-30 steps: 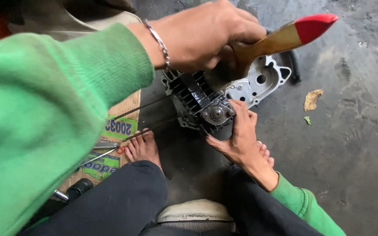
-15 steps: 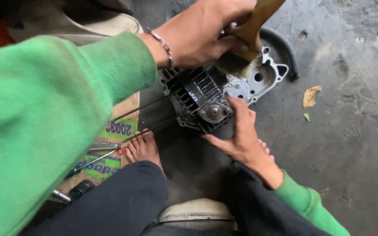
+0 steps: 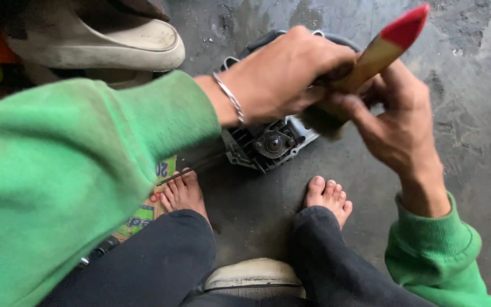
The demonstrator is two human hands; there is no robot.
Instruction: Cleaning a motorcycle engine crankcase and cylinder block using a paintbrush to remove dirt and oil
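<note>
Now both hands, left hand (image 3: 282,79) and right hand (image 3: 396,122), grasping brush (image 3: 382,51), red handle tip pointing upper right

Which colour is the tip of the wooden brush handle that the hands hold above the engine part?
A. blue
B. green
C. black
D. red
D: the wooden brush handle ends in a red tip at the upper right, gripped by the left hand while the right hand touches the bristles above the engine part.
</note>
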